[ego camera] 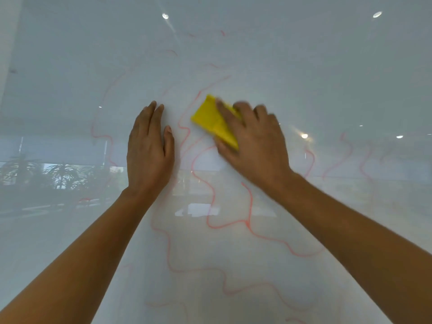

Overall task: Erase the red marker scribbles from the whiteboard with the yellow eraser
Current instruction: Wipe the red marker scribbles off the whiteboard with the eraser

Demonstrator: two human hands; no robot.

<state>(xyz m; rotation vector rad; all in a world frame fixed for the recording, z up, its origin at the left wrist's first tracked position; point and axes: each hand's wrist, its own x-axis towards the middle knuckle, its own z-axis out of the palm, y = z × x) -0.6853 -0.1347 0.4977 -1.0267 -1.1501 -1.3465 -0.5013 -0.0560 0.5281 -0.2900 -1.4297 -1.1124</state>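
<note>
A glossy whiteboard (304,66) fills the whole view. Wavy red marker scribbles (249,213) run across its middle, lower part and right side; fainter, smeared red traces sit higher up. My right hand (254,141) presses the yellow eraser (211,120) flat against the board just right of centre, fingers spread over it, slightly blurred. The eraser's upper left part sticks out from under the fingers. My left hand (149,150) rests flat on the board to the left of the eraser, fingers together, holding nothing.
The board's shiny surface reflects ceiling lights (376,14), windows and potted plants (63,176) at the left. A pale wall strip (7,43) borders the board at the far left.
</note>
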